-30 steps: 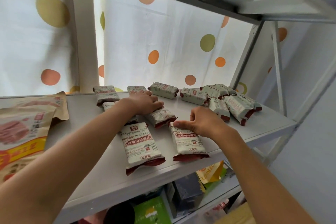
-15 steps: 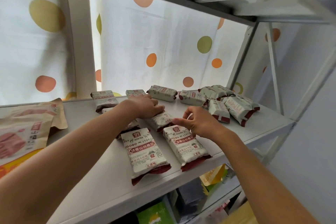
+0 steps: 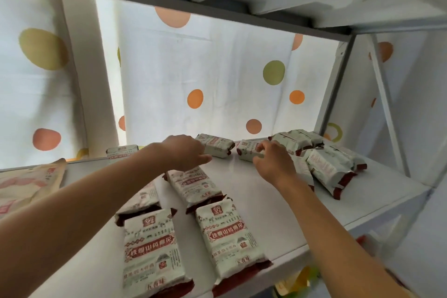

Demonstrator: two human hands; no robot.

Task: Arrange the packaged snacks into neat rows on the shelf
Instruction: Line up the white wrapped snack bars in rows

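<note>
Pale snack packets with dark red ends lie on the white shelf [image 3: 261, 203]. Two sit side by side at the front, the front left packet [image 3: 152, 254] and the front right packet [image 3: 229, 237]. Behind them lie two more packets [image 3: 193, 184], one partly under my left arm. My left hand [image 3: 186, 152] grips the left end of a back-row packet [image 3: 216, 145]. My right hand [image 3: 273, 162] pinches the neighbouring back packet [image 3: 248, 151]. A loose pile of packets [image 3: 326, 162] lies at the right. Another packet [image 3: 122, 151] lies at the back left.
A large tan pouch [image 3: 29, 181] lies on the shelf's left end. The upper shelf [image 3: 217, 7] hangs low overhead. A grey post [image 3: 338, 80] and a slanted brace [image 3: 384, 109] stand at the right. A dotted curtain [image 3: 217, 80] closes the back. Goods show on the lower shelf [image 3: 297, 283].
Both hands left the front packets and reached to the back row, each now on a packet there. The view has moved closer and tilted upward.
</note>
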